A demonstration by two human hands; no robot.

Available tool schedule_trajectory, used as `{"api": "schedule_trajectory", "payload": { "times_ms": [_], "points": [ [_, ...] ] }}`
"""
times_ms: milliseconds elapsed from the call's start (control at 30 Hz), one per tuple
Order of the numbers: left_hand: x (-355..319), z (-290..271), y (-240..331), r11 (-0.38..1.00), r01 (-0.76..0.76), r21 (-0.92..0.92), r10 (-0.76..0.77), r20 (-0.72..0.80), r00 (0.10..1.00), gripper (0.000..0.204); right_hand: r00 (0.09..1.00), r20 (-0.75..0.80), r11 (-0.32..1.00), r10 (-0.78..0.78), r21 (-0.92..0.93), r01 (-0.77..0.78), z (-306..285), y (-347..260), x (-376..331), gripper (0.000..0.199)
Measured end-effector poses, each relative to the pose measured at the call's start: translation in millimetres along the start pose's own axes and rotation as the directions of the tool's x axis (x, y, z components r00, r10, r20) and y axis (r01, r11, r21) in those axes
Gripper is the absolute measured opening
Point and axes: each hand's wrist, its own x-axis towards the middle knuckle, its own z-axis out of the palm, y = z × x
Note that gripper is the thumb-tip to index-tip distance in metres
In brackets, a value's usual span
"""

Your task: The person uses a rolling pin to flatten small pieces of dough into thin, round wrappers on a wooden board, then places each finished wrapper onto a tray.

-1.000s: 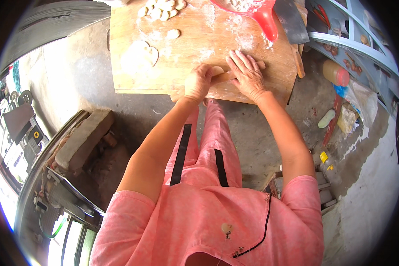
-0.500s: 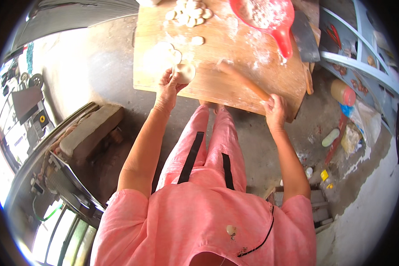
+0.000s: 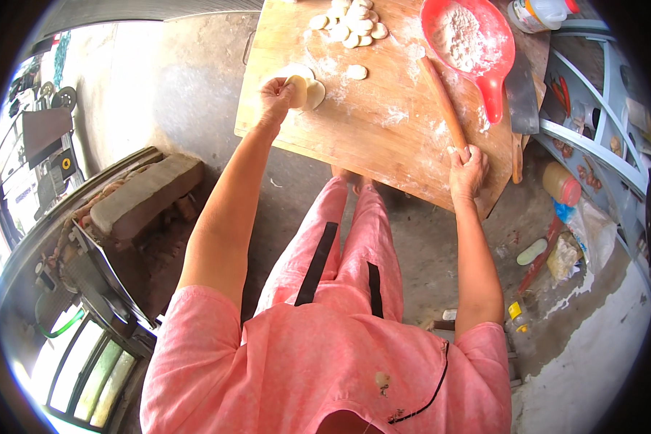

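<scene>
Between the fingers and thumb of my left hand (image 3: pixel 273 100) is a thin round dough wrapper (image 3: pixel 295 92), held over the left part of the floury wooden board (image 3: pixel 354 137). Other rolled wrappers (image 3: pixel 315 94) lie right beside and partly under it. My right hand (image 3: pixel 469 172) grips the near end of a wooden rolling pin (image 3: pixel 443 103), which slants away across the board's right side. One small flattened dough piece (image 3: pixel 356 72) sits alone mid-board. Farther back is a pile of several more dough pieces (image 3: pixel 351 22).
A red handled bowl of flour (image 3: pixel 459 36) stands at the board's back right, beside a dark cleaver-like blade (image 3: pixel 521 98). Right of it are a white jug (image 3: pixel 542 13) and a blue shelf rack (image 3: pixel 593 134). A brick-and-metal stove-like structure (image 3: pixel 148 195) stands at the left.
My left hand has moved away from me with the wrapper, to the rolled ones. The rolling pin in my right hand has swung to point more straight ahead. The view has shifted.
</scene>
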Motion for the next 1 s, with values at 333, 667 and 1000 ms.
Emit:
{"api": "schedule_trajectory", "payload": {
  "times_ms": [333,667,1000],
  "points": [
    [-25,-10,3,0.999,0.014,-0.048,-0.016,-0.036,0.999,0.023,0.962,-0.169,0.977,-0.213,-0.037,0.21,-6,-8,-22,0.057],
    [-143,-16,16,0.969,0.224,-0.108,-0.172,0.358,0.918,0.015,0.993,-0.011,0.849,-0.116,0.518,0.105,-56,-21,-146,0.049],
    [-172,5,98,0.973,0.206,0.104,-0.201,0.821,0.534,0.025,0.705,0.017,0.635,0.709,0.418,-0.649,2,98,-434,0.039]
  ]
}}
